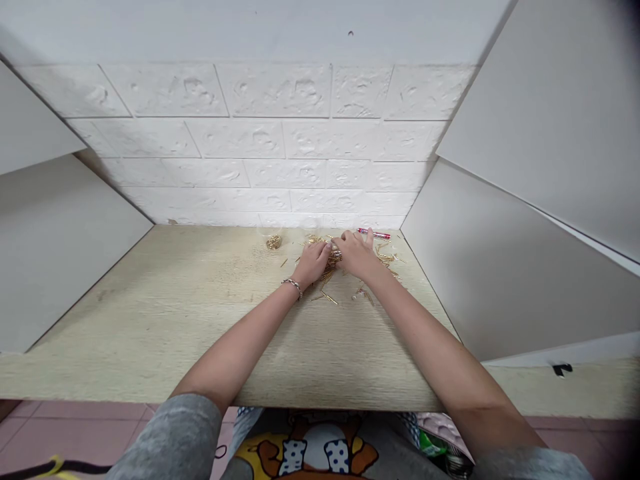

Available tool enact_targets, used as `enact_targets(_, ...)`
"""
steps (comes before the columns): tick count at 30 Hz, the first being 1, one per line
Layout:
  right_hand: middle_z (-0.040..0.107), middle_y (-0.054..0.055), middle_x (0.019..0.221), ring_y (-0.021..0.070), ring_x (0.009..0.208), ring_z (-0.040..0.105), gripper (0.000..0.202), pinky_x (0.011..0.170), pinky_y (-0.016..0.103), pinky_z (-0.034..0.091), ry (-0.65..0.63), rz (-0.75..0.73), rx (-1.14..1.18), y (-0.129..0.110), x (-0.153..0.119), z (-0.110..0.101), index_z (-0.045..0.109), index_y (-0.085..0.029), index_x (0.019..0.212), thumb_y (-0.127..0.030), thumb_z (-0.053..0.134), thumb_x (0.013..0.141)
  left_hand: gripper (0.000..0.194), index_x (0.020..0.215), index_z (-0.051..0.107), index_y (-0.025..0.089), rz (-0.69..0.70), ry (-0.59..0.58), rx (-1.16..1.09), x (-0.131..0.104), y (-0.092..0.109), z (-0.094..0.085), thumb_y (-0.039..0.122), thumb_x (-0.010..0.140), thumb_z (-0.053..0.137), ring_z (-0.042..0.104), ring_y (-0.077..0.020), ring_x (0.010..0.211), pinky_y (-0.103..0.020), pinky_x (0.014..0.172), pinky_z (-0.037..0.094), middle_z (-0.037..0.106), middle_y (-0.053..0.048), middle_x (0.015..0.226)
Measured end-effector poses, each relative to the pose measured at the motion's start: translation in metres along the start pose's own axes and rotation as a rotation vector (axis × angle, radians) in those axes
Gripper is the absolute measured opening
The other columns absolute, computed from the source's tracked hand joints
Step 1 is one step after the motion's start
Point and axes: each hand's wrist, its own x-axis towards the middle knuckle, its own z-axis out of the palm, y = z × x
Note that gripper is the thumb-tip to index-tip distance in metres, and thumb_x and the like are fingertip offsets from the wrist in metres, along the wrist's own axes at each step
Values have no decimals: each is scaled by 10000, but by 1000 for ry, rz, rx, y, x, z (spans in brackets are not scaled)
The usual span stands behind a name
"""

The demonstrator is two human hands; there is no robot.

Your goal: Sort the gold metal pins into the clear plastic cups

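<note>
My left hand (312,262) and my right hand (353,254) meet over a heap of thin golden sticks (330,274) on the wooden tabletop. Between them is a shiny bunch of golden sticks (336,256), with the fingers of both hands curled in around it. Whether a clear wrapper or container surrounds the bunch, I cannot tell. More golden sticks (385,256) lie scattered right of my right hand, and a few loose ones (329,297) are in front. Small clear bits (359,293) rest below my right hand.
A clear cup holding small golden pieces (273,242) stands to the left near the wall. Another clear cup (310,223) is behind my hands. A red pen (374,233) lies at the back right. Grey panels (540,260) flank the wooden tabletop (165,313).
</note>
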Motion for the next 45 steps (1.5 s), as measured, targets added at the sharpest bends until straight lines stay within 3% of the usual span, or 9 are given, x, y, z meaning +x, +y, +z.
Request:
enact_targets(13,499,115,1056,262,1017,420,325,1000,581,86,41,-19,-86,-5,-4,-7,550,-204,1072,-96,449,782,456,900,587,176,-10,-51,41,1,1,-1,348,923,165,520,-169,957,-349,919,302,624,-59,968)
enact_targets(20,500,118,1034,254,992,418,336,1002,579,79,94,-19,-108,-4,-5,-3,573,-198,1038,-64,381,797,469,816,585,168,6,-37,84,0,-1,1,354,923,168,522,-169,918,-348,896,323,617,-58,901)
enact_targets(26,507,113,1019,250,978,424,321,1003,598,50,147,-31,-130,-4,-5,-1,600,-204,1008,-85,362,828,452,892,596,158,-8,-43,76,1,-2,2,335,924,182,513,-168,993,-354,933,302,620,-68,1007)
enact_targets(30,508,122,1104,263,1015,416,322,1001,620,45,167,-46,-151,-5,-6,0,614,-198,990,-77,365,826,469,978,599,169,-13,-48,72,0,-1,1,342,924,166,473,-154,1102,-341,988,266,590,-64,1136)
enact_targets(36,394,101,1331,300,1133,370,313,978,661,75,182,-74,-190,-3,-5,2,614,-207,1008,-87,391,824,471,1064,585,167,-44,-52,73,0,0,1,354,919,178,419,-152,1195,-341,1024,250,538,-66,1236)
enact_targets(45,309,99,1400,331,1211,320,303,968,667,65,159,-62,-172,0,-5,-4,600,-220,1053,-108,423,834,496,1100,577,116,-93,-5,6,-1,-1,1,398,903,221,377,-201,1242,-373,1044,252,453,-130,1314)
